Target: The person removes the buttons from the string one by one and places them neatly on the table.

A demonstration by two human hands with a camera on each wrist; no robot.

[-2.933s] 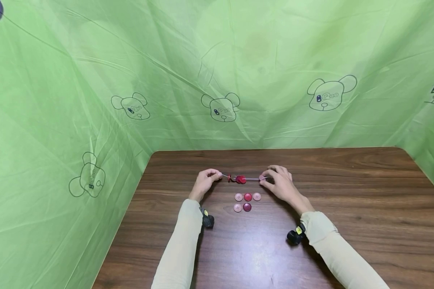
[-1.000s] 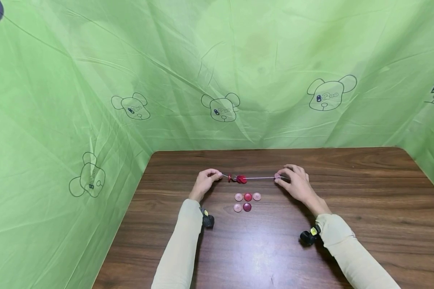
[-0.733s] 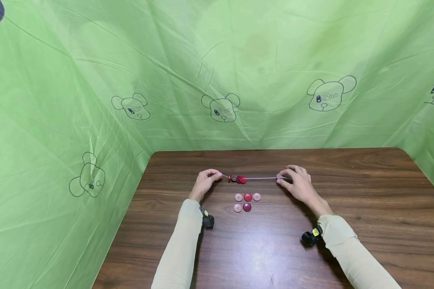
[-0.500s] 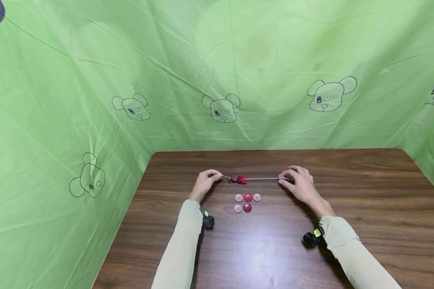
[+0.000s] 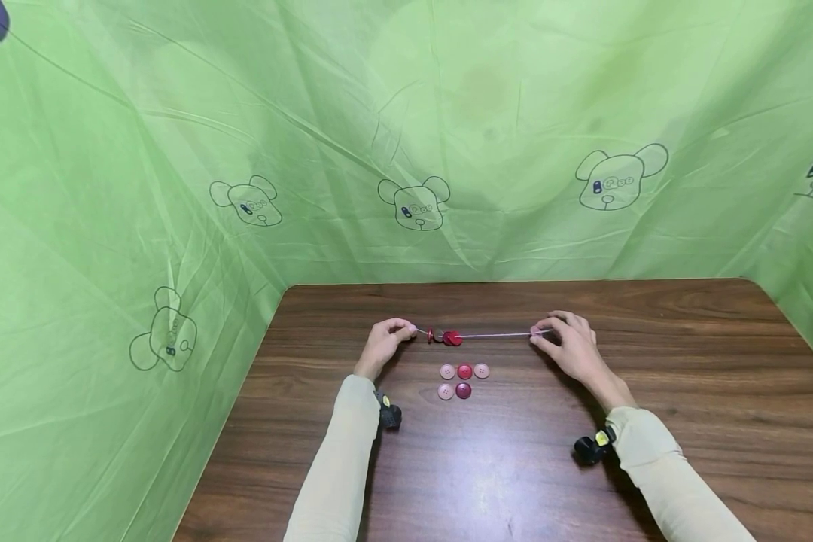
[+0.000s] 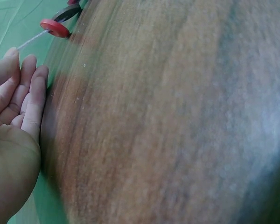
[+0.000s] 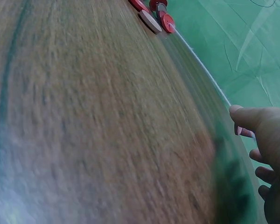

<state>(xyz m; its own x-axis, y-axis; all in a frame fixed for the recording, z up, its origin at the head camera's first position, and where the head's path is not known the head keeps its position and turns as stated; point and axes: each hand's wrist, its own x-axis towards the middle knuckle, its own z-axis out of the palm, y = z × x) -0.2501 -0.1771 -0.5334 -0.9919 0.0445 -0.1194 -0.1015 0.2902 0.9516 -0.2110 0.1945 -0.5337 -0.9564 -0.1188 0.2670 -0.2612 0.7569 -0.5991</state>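
A pale string (image 5: 494, 335) runs taut across the table between the two hands. Several red and dark buttons (image 5: 452, 338) hang on it, nearer the left side. My left hand (image 5: 382, 345) pinches the string's left end between thumb and forefinger; in the left wrist view a red button (image 6: 55, 28) hangs just beyond those fingertips. At the right, my right hand (image 5: 573, 348) pinches a pink button (image 5: 536, 331) with the string at it. Only the edge of that pink button (image 7: 237, 129) shows behind the thumb in the right wrist view.
On the brown wooden table (image 5: 684, 361), several loose buttons lie in two short rows below the string, among them a pink button (image 5: 447, 372), a red button (image 5: 464, 371) and a dark purple button (image 5: 464, 391). A green cloth (image 5: 501, 150) hangs behind the table.
My right hand has moved to the right with the pink button, and the bare stretch of string beside it has grown longer. The left hand and the loose buttons stay in place.
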